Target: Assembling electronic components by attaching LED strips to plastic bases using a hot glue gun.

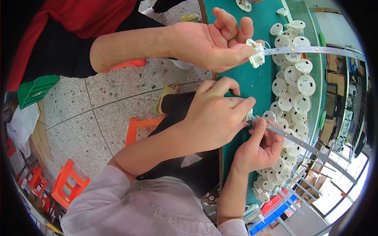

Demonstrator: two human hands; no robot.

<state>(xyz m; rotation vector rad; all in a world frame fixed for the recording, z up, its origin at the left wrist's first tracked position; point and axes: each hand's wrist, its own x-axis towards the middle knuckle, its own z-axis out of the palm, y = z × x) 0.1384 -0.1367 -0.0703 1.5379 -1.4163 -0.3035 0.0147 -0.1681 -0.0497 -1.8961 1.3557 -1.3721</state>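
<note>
My left hand [220, 112] is closed, its thumb and fingertips pinching a small white plastic part [249, 115] that is mostly covered by the fingers. A thin wire loops below that part. My right hand [262, 147] grips the near end of a narrow LED strip [293, 139] between thumb and fingers. From there the strip runs off to the right, over the pile of round white plastic caps [291, 74]. The two hands almost meet above the green tabletop [260, 88].
Across from my left side, a co-worker's hand [220, 43] holds a white cap [256, 54] wired to another LED strip [307, 50]. Orange stools [69, 183] stand on the speckled floor. A blue crate [273, 214] sits past the pile's lower end.
</note>
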